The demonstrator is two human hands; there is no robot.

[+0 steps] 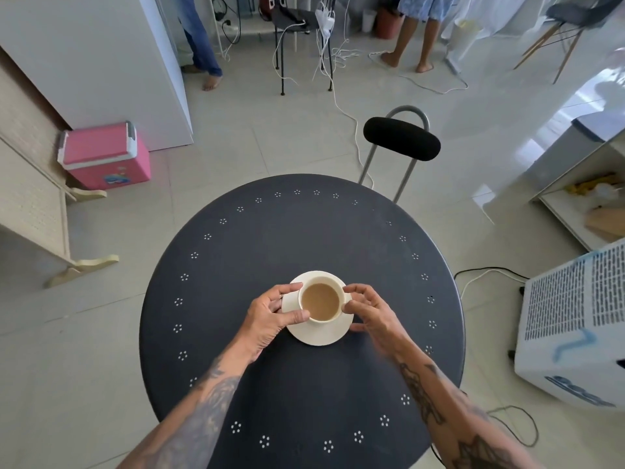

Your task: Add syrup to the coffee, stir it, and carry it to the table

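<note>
Left hand (pixel 270 316) pinches the saucer (pixel 318 333) rim at 9 o'clock, thumb on the cup (pixel 320 296) wall. Right hand (pixel 367 311) has curled fingertips on the cup's side at 3 o'clock; its thumb touches the saucer rim. Cup of milky coffee sits on the saucer, down on the round black table (pixel 304 231), just toward 6 o'clock of centre. Judgement: final placement. Confirm the saucer sits flat, then release both hands together, outward and level, so the coffee doesn't slosh.

left hand (pixel 269 318): fingers curled, pinching | right hand (pixel 368 311): fingers curled, pinching
</note>
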